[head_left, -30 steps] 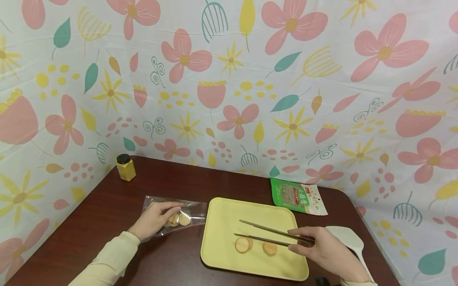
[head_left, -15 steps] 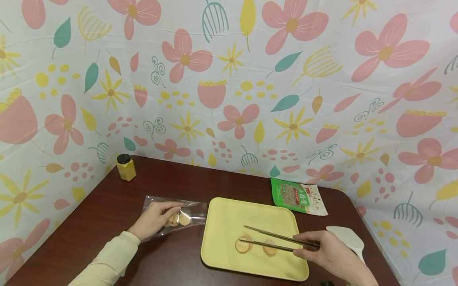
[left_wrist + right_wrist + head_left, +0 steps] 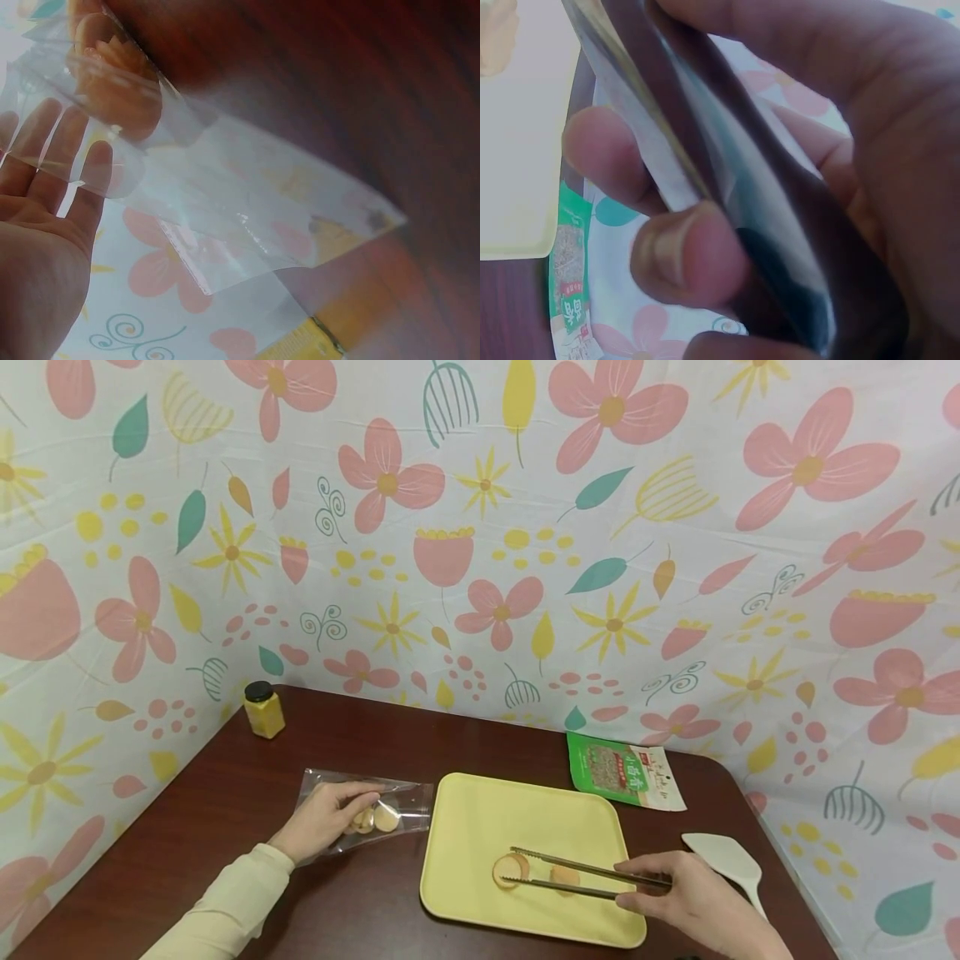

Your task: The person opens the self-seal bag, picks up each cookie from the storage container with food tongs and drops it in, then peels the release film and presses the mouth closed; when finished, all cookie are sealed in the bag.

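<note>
1. Flower-printed cloth [image 3: 480,610] forms the backdrop; a dark red-brown table [image 3: 360,727] fills the lower half of the frame below it.
2. Right hand [image 3: 693,897], lower right: thumb and fingers are wrapped around the metal tongs [image 3: 739,180], whose tips stand apart.
3. Alignment: the tongs' long axis runs from the fingers leftward, rising slightly towards the tips. Along that line, left of the right fingers, lie the overlapping slices [image 3: 506,872] and the single slice [image 3: 565,877]. Tips are at the overlapping slices; the lower prong crosses over them. The single slice sits between the prongs as I see it, nearer the fingers. Contact cannot be confirmed from here.
4. Nearer hand: the right, for both items in step 3.
5. Support: the slices rest on the yellow tray [image 3: 517,802], lower centre.
6. Left hand [image 3: 322,818], lower left: thumb and forefinger pinch the clear bag [image 3: 415,802]; the remaining fingers are fairly straight in the left wrist view. More round slices show inside the bag, just beside the fingertips.
7. Outlying items: black-lidded jar [image 3: 266,713], left; green packet [image 3: 622,772], right, beyond the tray; white spatula [image 3: 726,858], lower right, partly behind the right hand.
</note>
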The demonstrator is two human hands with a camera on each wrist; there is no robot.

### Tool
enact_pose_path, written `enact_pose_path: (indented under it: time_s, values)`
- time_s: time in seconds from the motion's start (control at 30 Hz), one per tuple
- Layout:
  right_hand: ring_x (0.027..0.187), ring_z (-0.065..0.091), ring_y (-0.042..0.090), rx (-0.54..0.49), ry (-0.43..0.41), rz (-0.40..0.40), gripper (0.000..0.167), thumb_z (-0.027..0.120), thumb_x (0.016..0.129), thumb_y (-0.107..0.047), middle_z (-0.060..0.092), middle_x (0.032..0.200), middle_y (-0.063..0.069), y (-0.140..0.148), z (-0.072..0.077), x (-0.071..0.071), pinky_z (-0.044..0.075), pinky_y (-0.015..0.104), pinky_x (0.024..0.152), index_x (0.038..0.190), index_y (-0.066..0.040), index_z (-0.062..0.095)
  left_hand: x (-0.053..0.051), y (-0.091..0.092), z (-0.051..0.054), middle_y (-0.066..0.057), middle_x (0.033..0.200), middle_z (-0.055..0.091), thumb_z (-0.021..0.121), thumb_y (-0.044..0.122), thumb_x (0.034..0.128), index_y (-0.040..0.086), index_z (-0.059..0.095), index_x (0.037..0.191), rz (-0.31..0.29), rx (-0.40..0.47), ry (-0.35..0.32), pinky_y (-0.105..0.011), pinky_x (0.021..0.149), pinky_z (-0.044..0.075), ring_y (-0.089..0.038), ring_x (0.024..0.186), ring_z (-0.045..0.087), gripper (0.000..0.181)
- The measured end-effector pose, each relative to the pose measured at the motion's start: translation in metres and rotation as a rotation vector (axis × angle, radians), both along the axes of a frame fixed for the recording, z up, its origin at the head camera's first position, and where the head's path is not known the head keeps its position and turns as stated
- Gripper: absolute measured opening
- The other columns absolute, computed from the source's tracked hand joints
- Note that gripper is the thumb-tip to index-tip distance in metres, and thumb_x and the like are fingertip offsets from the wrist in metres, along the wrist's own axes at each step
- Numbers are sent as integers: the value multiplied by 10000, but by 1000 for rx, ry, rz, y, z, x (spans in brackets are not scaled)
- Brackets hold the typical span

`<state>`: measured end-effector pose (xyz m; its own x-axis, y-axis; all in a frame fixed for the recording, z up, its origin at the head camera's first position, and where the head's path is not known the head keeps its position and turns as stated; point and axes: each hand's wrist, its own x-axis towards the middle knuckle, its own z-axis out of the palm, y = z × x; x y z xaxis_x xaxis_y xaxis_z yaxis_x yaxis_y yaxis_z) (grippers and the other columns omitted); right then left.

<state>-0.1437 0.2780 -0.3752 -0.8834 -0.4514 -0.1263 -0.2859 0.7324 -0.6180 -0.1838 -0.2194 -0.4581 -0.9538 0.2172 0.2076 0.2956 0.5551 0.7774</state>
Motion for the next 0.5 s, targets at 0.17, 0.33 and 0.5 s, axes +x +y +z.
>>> enact_pose_path:
  time_s: [0.17,0.33,0.5]
  values:
    - [805,610,-8,-10,27,42,388,735,833,-460,711,976,-84,1,-2,0,504,230,639,1094,-172,733,-1,0,-2,13,902,685,547,400,989,157,695,1214,-8,-5,20,-263,602,454,-63,496,450,363]
    - [850,633,4,-30,31,58,397,749,831,-429,715,1019,-44,1,-2,-1,521,235,661,1111,-149,723,0,0,-2,17,1025,699,549,402,987,178,696,1212,-3,-15,25,-274,673,457,-66,536,475,350]
    - [886,651,25,-24,14,41,429,757,818,-439,711,1066,0,1,-1,-1,527,236,683,1129,-148,715,-1,1,-2,12,1076,698,545,410,985,183,698,1211,-2,-23,39,-282,687,461,-73,558,494,354]
